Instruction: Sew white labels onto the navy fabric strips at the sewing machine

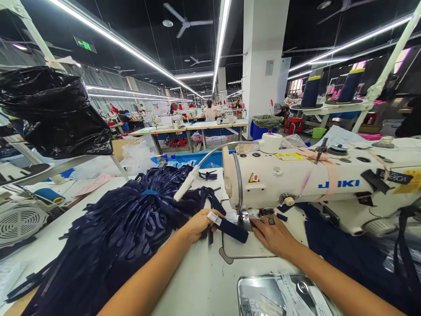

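My left hand (199,224) is closed on a navy fabric strap (234,229), just left of the needle area of a white sewing machine (263,175). A small white label (214,218) with dark print lies across the strap by my fingertips. On the other side of the presser foot (244,219), my right hand (274,236) rests low on the machine bed. Its fingers are drawn together and point at the foot; the machine head partly covers the tips, so what they pinch is hidden. A large bundle of navy straps (131,219) is heaped to the left.
A metal tray (241,303) with printed labels sits in front of the machine. Navy fabric (342,259) lies to the right. A white flexible-neck lamp (187,182) reaches over the bundle. Thread cones (311,93) stand at the back right; a black plastic bag (55,114) hangs at the left.
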The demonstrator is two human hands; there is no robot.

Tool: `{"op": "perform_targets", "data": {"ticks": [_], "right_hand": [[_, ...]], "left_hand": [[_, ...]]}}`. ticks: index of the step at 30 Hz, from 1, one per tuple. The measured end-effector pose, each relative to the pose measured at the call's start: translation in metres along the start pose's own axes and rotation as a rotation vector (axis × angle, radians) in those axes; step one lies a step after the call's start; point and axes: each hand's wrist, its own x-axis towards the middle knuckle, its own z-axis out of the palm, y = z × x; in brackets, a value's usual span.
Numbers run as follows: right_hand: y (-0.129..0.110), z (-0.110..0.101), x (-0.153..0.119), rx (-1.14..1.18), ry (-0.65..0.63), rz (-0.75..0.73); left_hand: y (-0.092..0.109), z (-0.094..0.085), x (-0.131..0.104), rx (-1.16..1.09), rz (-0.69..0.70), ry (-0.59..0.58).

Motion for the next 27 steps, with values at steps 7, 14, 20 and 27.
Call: {"op": "perform_targets", "data": {"ticks": [7,14,20,27], "right_hand": [[0.000,0.002,-0.002,-0.050,0.007,-0.024],[0.000,0.003,-0.003,-0.083,0.029,-0.027],[-0.001,0.002,-0.003,-0.106,0.045,-0.039],[0.027,0.025,-0.032,-0.232,0.076,-0.471]], "left_hand": [[-0.001,-0.003,0.001,-0.026,-0.026,-0.032],[-0.002,-0.002,0.001,-0.013,-0.028,-0.061],[0.001,-0.005,-0.001,0.052,0.007,-0.138],[0.018,0.002,-0.016,0.754,0.313,-0.107]]}}
